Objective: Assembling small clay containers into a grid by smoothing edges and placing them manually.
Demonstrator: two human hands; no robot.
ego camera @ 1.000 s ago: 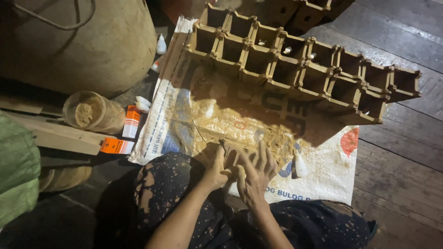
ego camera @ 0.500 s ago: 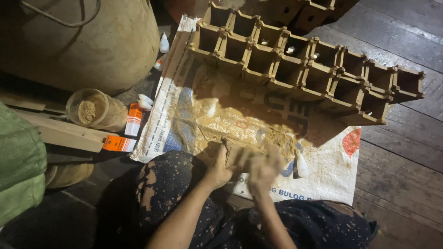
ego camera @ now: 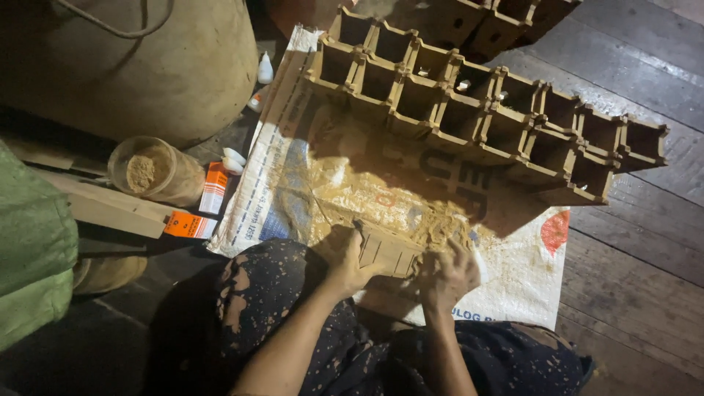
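Both hands grip a small slatted wooden piece [ego camera: 387, 249] over the sawdust-strewn woven sack [ego camera: 513, 271]. Left hand [ego camera: 350, 260] fingers curled round its left end, right hand [ego camera: 447, 275] fingers closed on the right. Rows of open wooden boxes [ego camera: 484, 110] lie beyond.

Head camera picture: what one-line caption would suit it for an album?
Seated on a woven sack, left hand and right hand grip a small wooden box before rows of open boxes.
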